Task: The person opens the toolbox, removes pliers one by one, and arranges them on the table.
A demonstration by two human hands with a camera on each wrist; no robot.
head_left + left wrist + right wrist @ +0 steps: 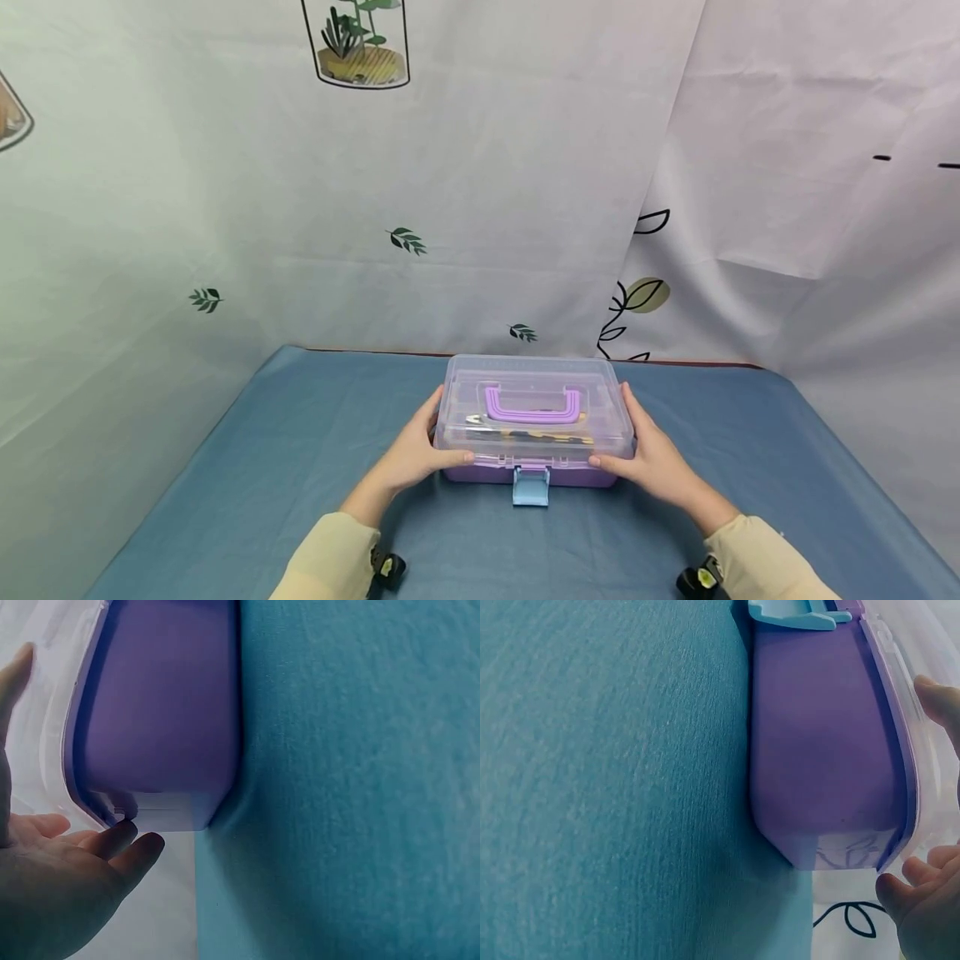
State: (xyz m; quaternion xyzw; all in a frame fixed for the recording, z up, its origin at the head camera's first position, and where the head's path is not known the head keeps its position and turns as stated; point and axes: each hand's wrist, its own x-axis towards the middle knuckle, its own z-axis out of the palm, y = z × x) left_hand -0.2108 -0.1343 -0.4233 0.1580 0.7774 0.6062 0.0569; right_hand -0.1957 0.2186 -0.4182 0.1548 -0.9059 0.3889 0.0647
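Note:
A plastic storage box with a clear lid (465, 387) and purple base (480, 475) sits on the table. The lid has a purple handle (534, 417), folded flat. At the front a light blue latch (531, 488) is swung outward and down. Through the lid, slender tools (540, 435) show. My left hand (416, 450) grips the lid's left end, thumb on the front, other fingers along the side. Likewise, my right hand (662, 462) holds the right end. In both wrist views fingertips lie at the lid's rim, beside the purple wall (161, 697).
A blue cloth (300, 467) covers the table. Behind it and at both sides hang pale cloth walls (480, 183) printed with leaves and jars. The box stands near the table's back edge. Each wrist wears a small black camera (390, 571).

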